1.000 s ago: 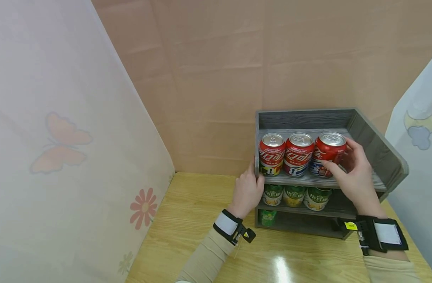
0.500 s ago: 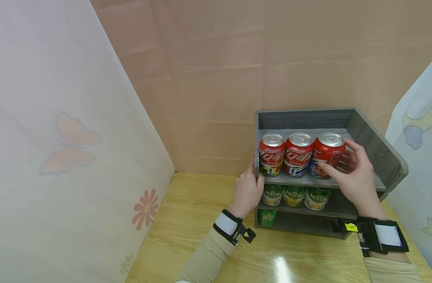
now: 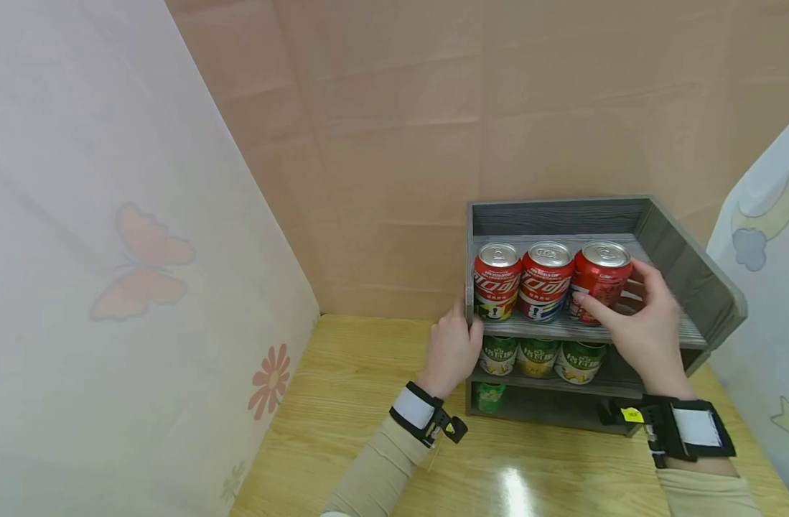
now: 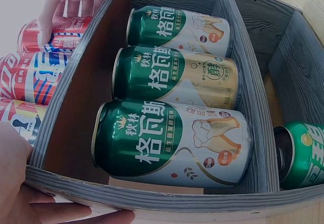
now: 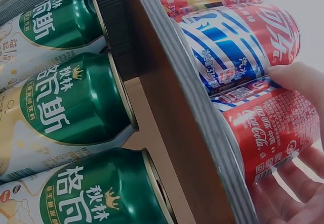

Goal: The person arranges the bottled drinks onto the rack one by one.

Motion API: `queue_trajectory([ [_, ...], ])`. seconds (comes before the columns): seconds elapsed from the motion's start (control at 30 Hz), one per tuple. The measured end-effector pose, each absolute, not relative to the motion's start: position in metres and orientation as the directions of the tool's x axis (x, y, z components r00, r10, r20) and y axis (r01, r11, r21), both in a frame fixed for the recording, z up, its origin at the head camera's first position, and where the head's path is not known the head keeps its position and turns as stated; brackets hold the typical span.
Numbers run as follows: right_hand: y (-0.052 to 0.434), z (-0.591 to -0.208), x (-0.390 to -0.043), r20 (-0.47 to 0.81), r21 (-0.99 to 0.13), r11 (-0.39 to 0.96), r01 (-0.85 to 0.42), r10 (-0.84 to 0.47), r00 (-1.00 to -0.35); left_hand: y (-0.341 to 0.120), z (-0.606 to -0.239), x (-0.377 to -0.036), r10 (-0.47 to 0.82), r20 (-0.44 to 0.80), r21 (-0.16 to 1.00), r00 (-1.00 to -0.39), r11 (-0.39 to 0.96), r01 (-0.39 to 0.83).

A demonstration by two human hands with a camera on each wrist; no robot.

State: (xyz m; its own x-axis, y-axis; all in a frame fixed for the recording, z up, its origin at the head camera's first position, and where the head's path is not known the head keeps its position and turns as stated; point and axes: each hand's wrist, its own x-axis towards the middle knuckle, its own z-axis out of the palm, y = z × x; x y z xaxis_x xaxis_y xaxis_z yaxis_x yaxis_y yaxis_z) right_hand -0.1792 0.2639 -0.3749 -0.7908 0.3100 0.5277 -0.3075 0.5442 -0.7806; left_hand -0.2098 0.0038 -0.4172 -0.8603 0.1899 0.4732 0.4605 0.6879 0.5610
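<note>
The three-tier grey wooden shelf rack (image 3: 685,276) has a matt, rough-sawn grain, with a bare brown board underside in the wrist views. The red metal cola cans (image 3: 548,281) on its top tier are glossy, with bright brushed-silver lids. The green metal beer cans (image 4: 172,140) below have a smooth printed sheen. The pale yellow wooden tabletop (image 3: 362,388) is varnished and reflects light. The peach backdrop (image 3: 400,129) looks like creased matt paper; the printed side curtains (image 3: 110,251) are thin, soft cloth.
</note>
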Motion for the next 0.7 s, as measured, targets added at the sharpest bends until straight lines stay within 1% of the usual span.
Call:
queue_trajectory([
  [0.1,0.2649,-0.3749,-0.1788,0.540,-0.773,0.542,-0.330,0.289,-0.790,0.0036,-0.4170,-0.2100,0.190,0.474,0.562,-0.860,0.686,0.461],
  [0.3,0.2672,-0.3745,-0.1762,0.551,-0.775,0.496,-0.393,0.225,-0.803,0.0034,-0.4167,-0.2090,0.186,0.480,0.561,-0.857,0.687,0.463],
  [0.57,0.2669,-0.3749,-0.1771,0.566,-0.774,0.483,-0.410,0.235,-0.790,0.0033,-0.4165,-0.2088,0.183,0.490,0.552,-0.852,0.691,0.466],
  [0.7,0.2661,-0.3758,-0.1781,0.547,-0.784,0.496,-0.374,0.266,-0.794,0.0036,-0.4167,-0.2087,0.181,0.484,0.558,-0.856,0.690,0.461],
])
